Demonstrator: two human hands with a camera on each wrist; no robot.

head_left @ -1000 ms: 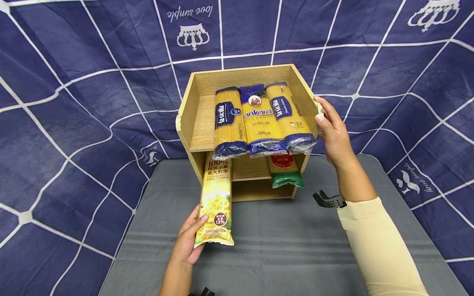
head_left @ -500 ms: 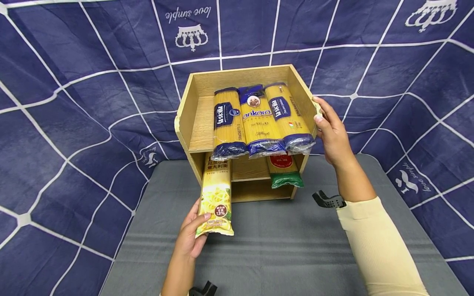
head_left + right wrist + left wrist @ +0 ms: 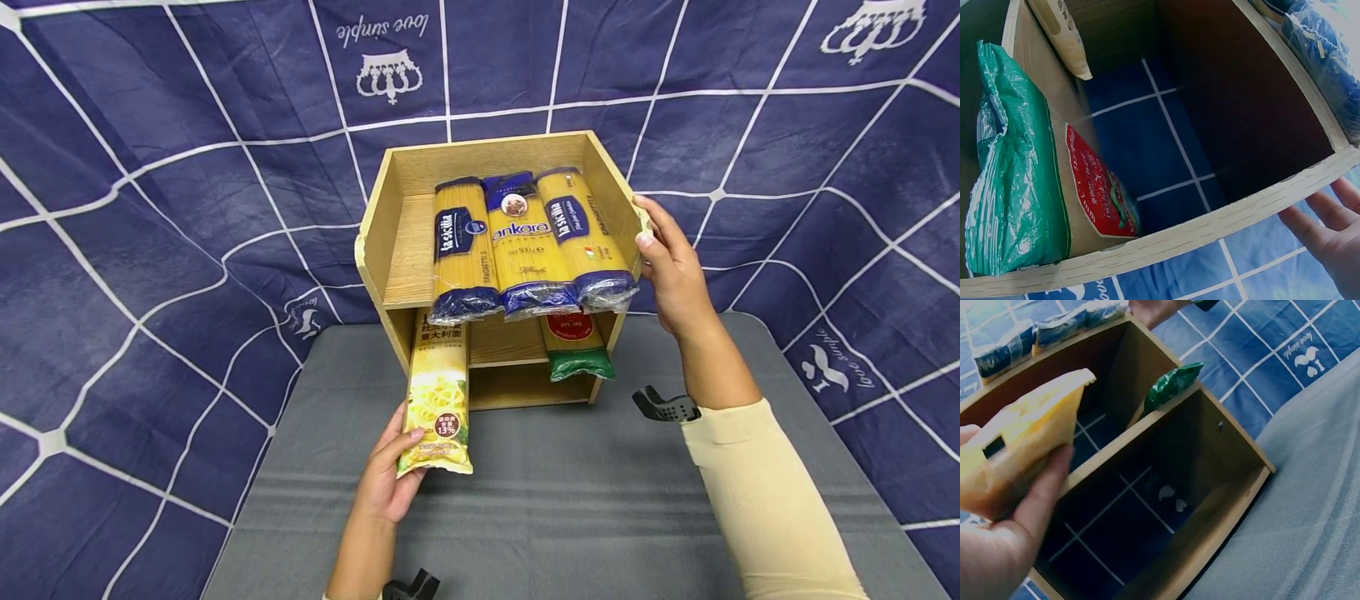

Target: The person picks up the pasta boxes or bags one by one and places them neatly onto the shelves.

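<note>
My left hand [image 3: 392,467] holds the near end of a yellow pasta packet [image 3: 438,400] with the thumb on top. The packet's far end lies inside the left part of the middle compartment of a small wooden shelf [image 3: 372,242], hidden under the top board. In the left wrist view the packet [image 3: 1022,434] is tilted, with fingers [image 3: 1044,494] beneath it. My right hand [image 3: 675,279] grips the front edge of the shelf's right side panel. Its fingers [image 3: 1316,228] touch the panel's outer face in the right wrist view.
On the top board lie two La Sicilia spaghetti packets [image 3: 456,242] [image 3: 581,225] around an Ankara packet [image 3: 525,250]. A green-ended pasta packet [image 3: 581,362] sticks out of the middle compartment's right side. Below is a lower compartment [image 3: 525,387]. Grey cloth [image 3: 562,500] covers the table.
My left hand has pushed the yellow pasta packet further into the shelf, mostly in the first half second. The right hand keeps its grip on the side panel.
</note>
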